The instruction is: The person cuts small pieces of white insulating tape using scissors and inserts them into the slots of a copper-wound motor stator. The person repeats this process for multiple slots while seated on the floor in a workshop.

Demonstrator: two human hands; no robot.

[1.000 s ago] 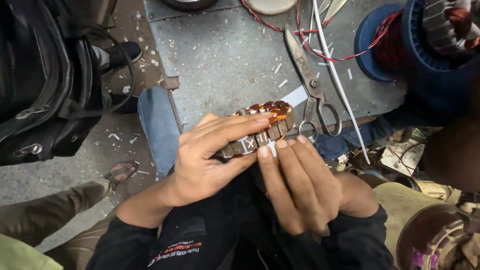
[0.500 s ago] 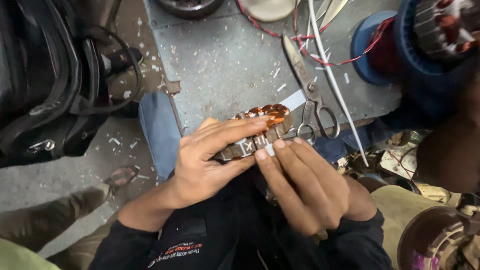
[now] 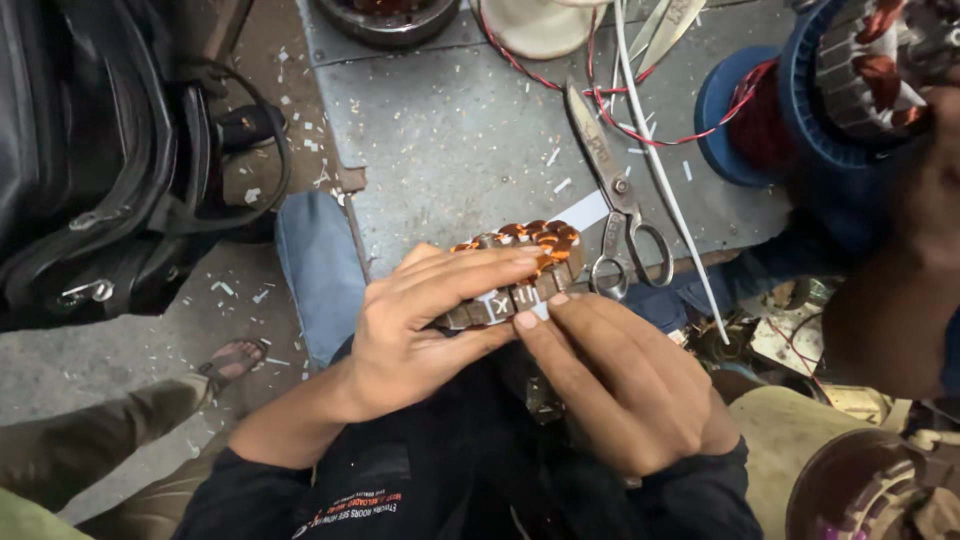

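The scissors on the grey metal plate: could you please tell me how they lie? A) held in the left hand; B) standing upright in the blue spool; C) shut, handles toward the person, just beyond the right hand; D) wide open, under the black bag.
C: the scissors lie flat on the metal plate, blades shut, their handle loops close to the right hand.

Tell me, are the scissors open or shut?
Shut. The scissors lie flat on the grey metal plate, blades together in one point, finger loops side by side.
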